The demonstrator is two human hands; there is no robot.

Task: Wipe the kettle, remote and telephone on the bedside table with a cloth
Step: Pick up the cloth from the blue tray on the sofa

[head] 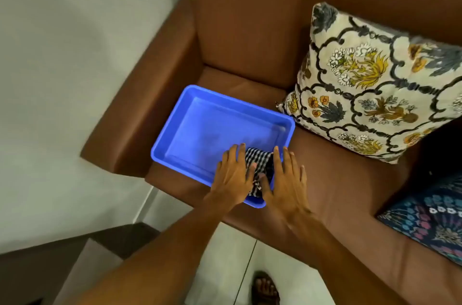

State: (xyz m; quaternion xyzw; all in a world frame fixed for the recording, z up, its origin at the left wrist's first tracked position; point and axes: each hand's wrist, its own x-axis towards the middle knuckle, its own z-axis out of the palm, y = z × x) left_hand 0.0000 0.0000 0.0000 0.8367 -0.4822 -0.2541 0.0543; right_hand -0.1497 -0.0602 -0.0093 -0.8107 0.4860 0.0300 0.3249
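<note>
Pressing cloth [260,167] in tray [200,119]

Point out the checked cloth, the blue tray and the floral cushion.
checked cloth [257,158]: head view, on the bare folds between the two hands.
blue tray [200,129]: head view, on its bare floor.
floral cushion [370,84]: head view, on the middle of its printed face.

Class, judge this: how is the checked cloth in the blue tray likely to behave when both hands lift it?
The checked cloth lies bunched in folds, so it is probably floppy and will droop. It looks thin, so likely light. The blue tray might shift slightly, since it sits loose on the sofa seat.
</note>
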